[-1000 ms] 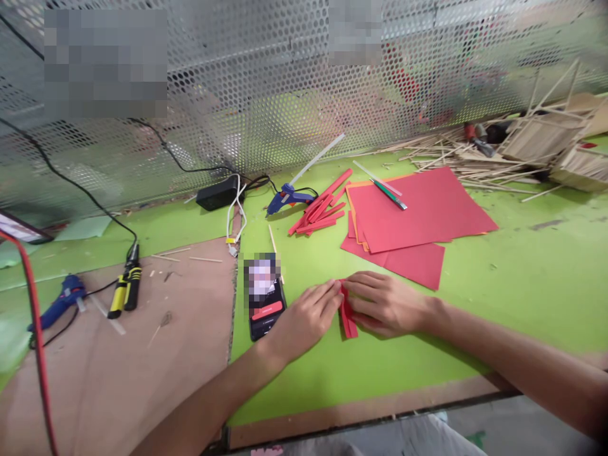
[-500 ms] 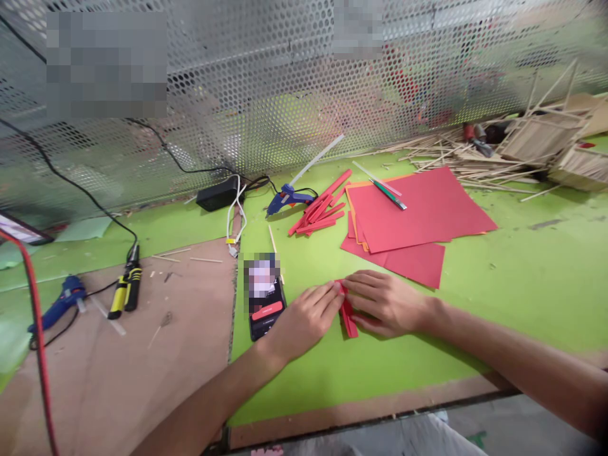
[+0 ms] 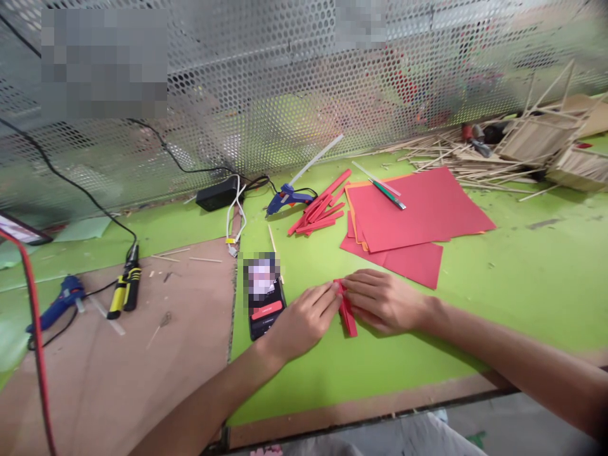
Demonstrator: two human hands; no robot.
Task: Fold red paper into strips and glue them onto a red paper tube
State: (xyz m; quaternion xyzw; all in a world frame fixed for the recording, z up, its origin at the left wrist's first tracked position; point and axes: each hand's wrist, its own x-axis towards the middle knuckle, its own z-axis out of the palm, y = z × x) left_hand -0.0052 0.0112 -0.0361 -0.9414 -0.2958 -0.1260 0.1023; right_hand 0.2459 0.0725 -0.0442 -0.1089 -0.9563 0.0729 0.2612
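Note:
A folded strip of red paper (image 3: 349,318) lies on the green table top, its near end sticking out between my hands. My left hand (image 3: 311,316) grips its far part from the left, fingertips pressed together on the paper. From the right, my right hand (image 3: 382,301) holds the same strip, its fingers close together along the edge. The fingers hide part of the strip. A phone (image 3: 266,310) with a lit screen lies just left of my left hand.
Beyond my hands lie a pile of folded red strips (image 3: 318,212), a blue glue gun (image 3: 289,197) and red paper sheets (image 3: 418,215) with a green-handled cutter (image 3: 386,193). Thin wooden sticks (image 3: 446,158) cover the back right. Another glue gun (image 3: 59,304) lies at left.
Both hands stay on the red paper strip in nearly the same place. The right hand's thumb has shifted in closer to the other fingers.

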